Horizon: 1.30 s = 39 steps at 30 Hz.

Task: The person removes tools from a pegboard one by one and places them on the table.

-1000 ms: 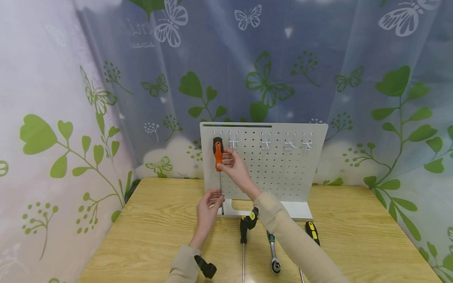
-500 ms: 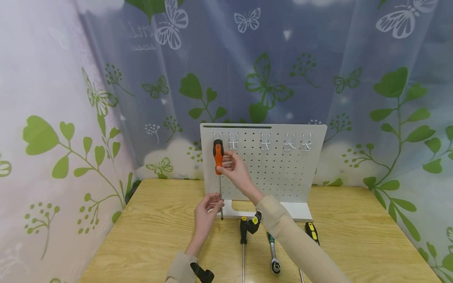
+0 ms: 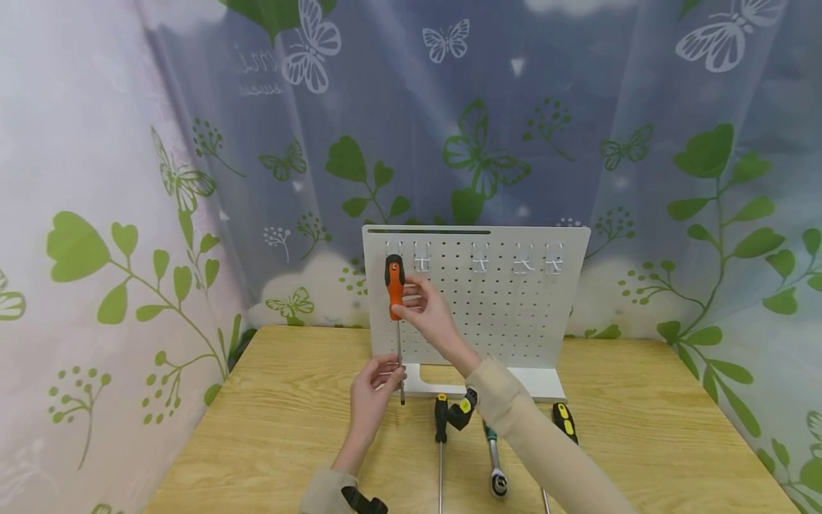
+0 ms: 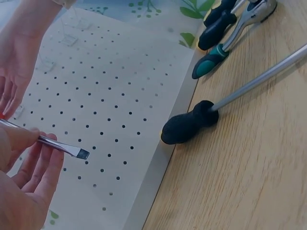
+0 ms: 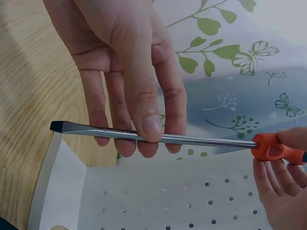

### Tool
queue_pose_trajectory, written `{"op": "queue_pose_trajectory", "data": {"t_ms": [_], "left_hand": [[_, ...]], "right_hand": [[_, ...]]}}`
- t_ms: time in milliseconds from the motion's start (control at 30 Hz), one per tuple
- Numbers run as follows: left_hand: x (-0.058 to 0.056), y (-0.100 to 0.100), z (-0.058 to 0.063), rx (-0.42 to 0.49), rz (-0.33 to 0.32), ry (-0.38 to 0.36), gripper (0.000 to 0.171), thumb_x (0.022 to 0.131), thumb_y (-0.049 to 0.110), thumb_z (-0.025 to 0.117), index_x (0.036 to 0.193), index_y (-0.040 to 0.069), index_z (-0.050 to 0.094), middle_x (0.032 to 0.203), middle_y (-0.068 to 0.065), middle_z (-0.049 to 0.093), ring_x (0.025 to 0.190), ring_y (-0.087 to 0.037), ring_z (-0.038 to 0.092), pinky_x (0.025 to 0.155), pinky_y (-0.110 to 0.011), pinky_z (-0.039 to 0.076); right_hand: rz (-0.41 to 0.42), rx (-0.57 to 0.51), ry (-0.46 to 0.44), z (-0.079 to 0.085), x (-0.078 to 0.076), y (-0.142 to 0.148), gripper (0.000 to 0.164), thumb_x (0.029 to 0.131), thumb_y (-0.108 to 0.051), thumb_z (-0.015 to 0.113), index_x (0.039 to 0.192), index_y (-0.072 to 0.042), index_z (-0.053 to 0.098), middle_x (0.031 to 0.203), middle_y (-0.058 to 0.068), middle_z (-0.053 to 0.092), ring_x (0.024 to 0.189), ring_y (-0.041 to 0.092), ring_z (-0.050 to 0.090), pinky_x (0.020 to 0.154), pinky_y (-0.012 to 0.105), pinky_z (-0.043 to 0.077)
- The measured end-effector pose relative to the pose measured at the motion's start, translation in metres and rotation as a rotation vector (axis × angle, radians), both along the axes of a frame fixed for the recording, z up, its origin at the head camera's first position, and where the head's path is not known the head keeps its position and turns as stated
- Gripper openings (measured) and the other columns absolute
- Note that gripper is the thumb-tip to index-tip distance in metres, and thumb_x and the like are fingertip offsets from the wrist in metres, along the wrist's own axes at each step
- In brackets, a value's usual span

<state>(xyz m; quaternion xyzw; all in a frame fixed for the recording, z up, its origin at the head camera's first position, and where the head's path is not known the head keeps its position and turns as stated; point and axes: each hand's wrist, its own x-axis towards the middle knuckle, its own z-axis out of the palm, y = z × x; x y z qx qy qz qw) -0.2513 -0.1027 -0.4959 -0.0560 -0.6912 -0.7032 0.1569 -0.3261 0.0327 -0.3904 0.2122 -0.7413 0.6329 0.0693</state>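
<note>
So the big thing here is the white pegboard (image 3: 488,300), a perforated sheet-metal panel standing upright on its own foot at the back of the wood-grain counter (image 3: 289,428), with a row of small wire hooks (image 3: 479,263) along its top edge. Behind it all hangs a thin curtain (image 3: 193,178) printed with green leaves and butterflies.

Right in front of the board's left side is the flathead screwdriver (image 3: 395,300): its long axis runs straight up and down, orange-and-black rubbery handle at the top by the leftmost hooks, slim polished steel shaft pointing down, flat tip just above the board's base. The right hand (image 3: 424,310) is the higher one, its fingers (image 5: 283,170) curled round the lower handle with the thumb on top. The left hand (image 3: 372,392) sits below it and pinches the shaft near the tip between thumb and fingertips (image 5: 151,127), other fingers loosely straight behind it (the wrist view shows the blade poking out past them, close against the holes).

Lying flat on the counter in front of the board, all well apart from the hands: a long screwdriver with a black handle (image 3: 441,421), a ratchet wrench with a teal grip (image 3: 494,464), and a black-and-yellow handled tool (image 3: 565,421) partly hidden by the right sleeve (image 3: 546,457)
</note>
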Motion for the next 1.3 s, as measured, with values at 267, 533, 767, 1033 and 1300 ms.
{"op": "queue_pose_trajectory", "data": {"t_ms": [267,533,767,1033,1300], "left_hand": [[0.012,0.002,0.0,0.001,-0.024,-0.051,0.024,0.093,0.005,0.073,0.115,-0.002,0.068,0.105,-0.02,0.071,0.087,-0.017,0.071,0.077,-0.026,0.062],[0.027,0.004,-0.002,0.026,-0.047,-0.106,0.025,0.094,0.006,0.072,0.117,-0.004,0.066,0.106,-0.021,0.07,0.092,-0.027,0.072,0.078,-0.028,0.063],[0.04,0.002,-0.005,0.031,-0.075,-0.146,0.027,0.093,0.004,0.072,0.117,-0.006,0.065,0.107,-0.024,0.07,0.09,-0.028,0.073,0.078,-0.029,0.063],[0.055,-0.001,-0.013,0.051,-0.107,-0.186,0.031,0.093,0.002,0.071,0.119,-0.011,0.062,0.109,-0.031,0.066,0.087,-0.024,0.073,0.076,-0.029,0.063],[0.067,-0.006,-0.022,0.036,-0.156,-0.216,0.036,0.094,0.003,0.071,0.122,-0.015,0.059,0.11,-0.031,0.066,0.087,-0.017,0.072,0.076,-0.028,0.063]], "right_hand": [[0.021,-0.014,-0.024,0.001,0.01,0.003,0.059,0.091,-0.005,0.075,0.144,-0.005,0.05,0.125,0.021,0.065,0.107,0.037,0.066,0.09,0.044,0.06],[0.05,-0.022,-0.064,-0.002,0.018,0.005,0.059,0.091,-0.003,0.074,0.144,-0.003,0.049,0.125,0.022,0.065,0.103,0.033,0.067,0.088,0.042,0.06],[0.053,-0.019,-0.099,-0.01,0.024,0.006,0.062,0.091,-0.003,0.074,0.146,-0.003,0.047,0.124,0.022,0.065,0.1,0.03,0.068,0.087,0.041,0.06],[0.074,-0.01,-0.142,-0.024,0.033,0.006,0.064,0.092,-0.004,0.073,0.148,-0.004,0.044,0.125,0.023,0.065,0.1,0.031,0.068,0.086,0.04,0.059],[0.09,-0.006,-0.2,-0.041,0.04,0.008,0.068,0.092,-0.005,0.073,0.151,-0.005,0.04,0.127,0.022,0.065,0.103,0.03,0.068,0.089,0.04,0.057]]}}
